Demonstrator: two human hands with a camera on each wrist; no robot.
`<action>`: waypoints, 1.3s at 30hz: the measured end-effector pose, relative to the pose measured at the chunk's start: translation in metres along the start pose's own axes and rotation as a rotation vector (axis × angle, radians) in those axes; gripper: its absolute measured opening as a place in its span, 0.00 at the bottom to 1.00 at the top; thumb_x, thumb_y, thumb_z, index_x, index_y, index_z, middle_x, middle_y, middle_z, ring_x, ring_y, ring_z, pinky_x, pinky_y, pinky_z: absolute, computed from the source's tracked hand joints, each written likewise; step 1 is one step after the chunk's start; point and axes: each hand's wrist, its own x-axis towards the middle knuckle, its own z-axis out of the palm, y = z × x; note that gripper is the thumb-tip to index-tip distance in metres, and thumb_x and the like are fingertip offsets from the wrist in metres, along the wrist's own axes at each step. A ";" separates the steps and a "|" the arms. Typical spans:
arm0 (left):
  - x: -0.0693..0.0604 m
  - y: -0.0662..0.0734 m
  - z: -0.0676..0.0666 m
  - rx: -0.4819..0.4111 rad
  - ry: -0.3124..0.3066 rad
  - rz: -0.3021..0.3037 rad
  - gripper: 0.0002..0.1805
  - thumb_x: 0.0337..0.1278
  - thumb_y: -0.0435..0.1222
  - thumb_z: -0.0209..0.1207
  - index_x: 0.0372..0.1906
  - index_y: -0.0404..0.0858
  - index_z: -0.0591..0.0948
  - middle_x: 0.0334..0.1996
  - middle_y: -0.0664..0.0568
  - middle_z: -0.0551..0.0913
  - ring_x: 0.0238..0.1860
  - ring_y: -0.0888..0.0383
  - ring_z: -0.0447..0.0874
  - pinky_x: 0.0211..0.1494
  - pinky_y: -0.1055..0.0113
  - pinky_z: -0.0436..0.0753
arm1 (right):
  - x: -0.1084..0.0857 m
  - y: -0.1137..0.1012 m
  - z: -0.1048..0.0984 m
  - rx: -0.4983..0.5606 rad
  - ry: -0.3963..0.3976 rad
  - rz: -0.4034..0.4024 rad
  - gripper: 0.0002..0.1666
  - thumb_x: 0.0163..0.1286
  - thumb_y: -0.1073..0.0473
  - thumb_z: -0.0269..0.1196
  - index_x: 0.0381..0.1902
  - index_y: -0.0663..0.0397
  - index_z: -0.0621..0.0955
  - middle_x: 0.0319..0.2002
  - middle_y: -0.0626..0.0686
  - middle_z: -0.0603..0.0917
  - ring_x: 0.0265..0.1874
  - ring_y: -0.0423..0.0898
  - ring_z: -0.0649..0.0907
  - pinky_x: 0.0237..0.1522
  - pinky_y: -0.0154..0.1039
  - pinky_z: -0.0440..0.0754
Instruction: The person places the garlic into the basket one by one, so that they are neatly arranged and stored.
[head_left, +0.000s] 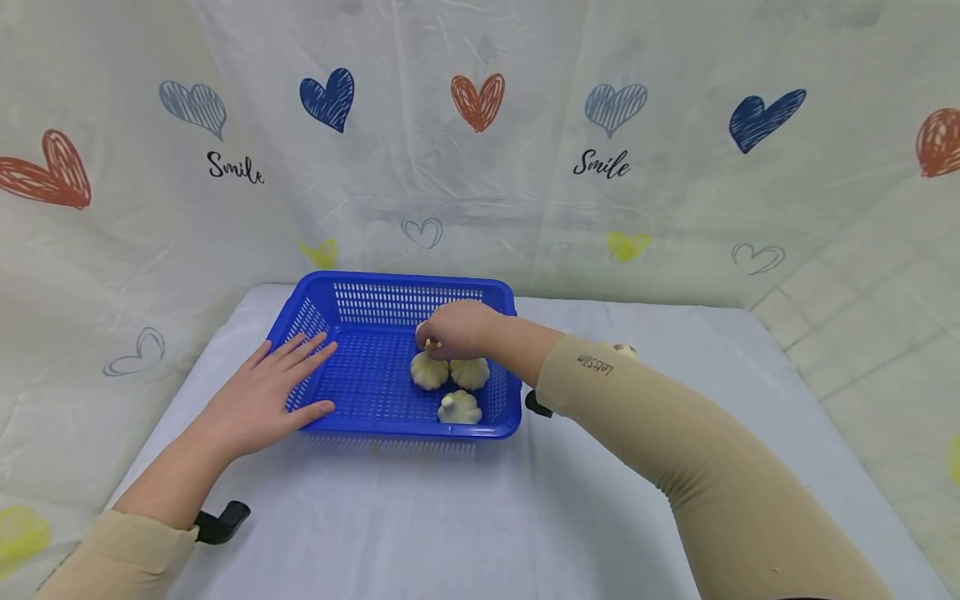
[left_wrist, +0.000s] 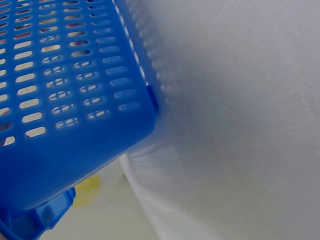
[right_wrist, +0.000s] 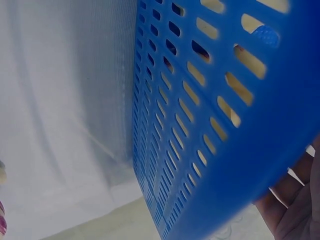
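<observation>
A blue plastic basket (head_left: pixel 360 432) holds several white garlic bulbs (head_left: pixel 469 374) near its right side. Inside it, my right hand (head_left: pixel 461 327) pinches a garlic bulb (head_left: pixel 429 372) by its stem, with the fingertips partly hidden. Another bulb (head_left: pixel 459 408) lies close to the front wall. My left hand (head_left: pixel 262 392) lies over the basket's left rim, fingers spread and straight, gripping nothing. In the left wrist view the slotted basket wall (left_wrist: pixel 60 150) fills the upper left. The right wrist view has some right-hand fingers (right_wrist: pixel 287 192) beyond the basket's rim.
Right of the basket, more garlic (head_left: pixel 624 350) shows partly behind the right sleeve (head_left: pixel 645 417). A white cloth (head_left: pixel 420 517) covers the table. Behind it hangs a pale curtain (head_left: pixel 525 183) printed with hearts. Each wrist wears a black mount (head_left: pixel 223 523).
</observation>
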 end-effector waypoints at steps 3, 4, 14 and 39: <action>-0.001 0.000 -0.001 0.003 -0.010 0.000 0.46 0.63 0.63 0.54 0.79 0.49 0.54 0.79 0.47 0.53 0.78 0.41 0.45 0.77 0.42 0.39 | 0.000 -0.001 -0.001 0.005 -0.002 0.010 0.17 0.73 0.49 0.61 0.57 0.41 0.84 0.50 0.43 0.86 0.49 0.40 0.83 0.53 0.39 0.81; -0.001 0.001 -0.002 0.003 -0.012 0.000 0.46 0.64 0.63 0.54 0.80 0.49 0.54 0.79 0.47 0.53 0.78 0.40 0.45 0.77 0.42 0.39 | 0.000 -0.001 -0.001 0.005 -0.005 0.012 0.18 0.73 0.49 0.61 0.58 0.41 0.83 0.50 0.43 0.86 0.50 0.40 0.83 0.53 0.40 0.81; -0.001 0.001 -0.003 0.012 -0.015 -0.001 0.46 0.63 0.64 0.54 0.79 0.49 0.55 0.78 0.47 0.53 0.78 0.40 0.46 0.76 0.39 0.43 | -0.006 0.004 -0.008 0.025 0.014 0.045 0.19 0.72 0.46 0.61 0.59 0.37 0.83 0.53 0.42 0.85 0.53 0.41 0.82 0.55 0.41 0.80; -0.002 0.001 -0.002 -0.002 -0.013 -0.005 0.46 0.63 0.64 0.53 0.80 0.49 0.53 0.79 0.46 0.52 0.78 0.40 0.45 0.77 0.40 0.40 | -0.072 0.042 -0.019 0.334 0.284 0.106 0.18 0.71 0.49 0.64 0.56 0.44 0.85 0.51 0.45 0.86 0.41 0.41 0.82 0.44 0.38 0.82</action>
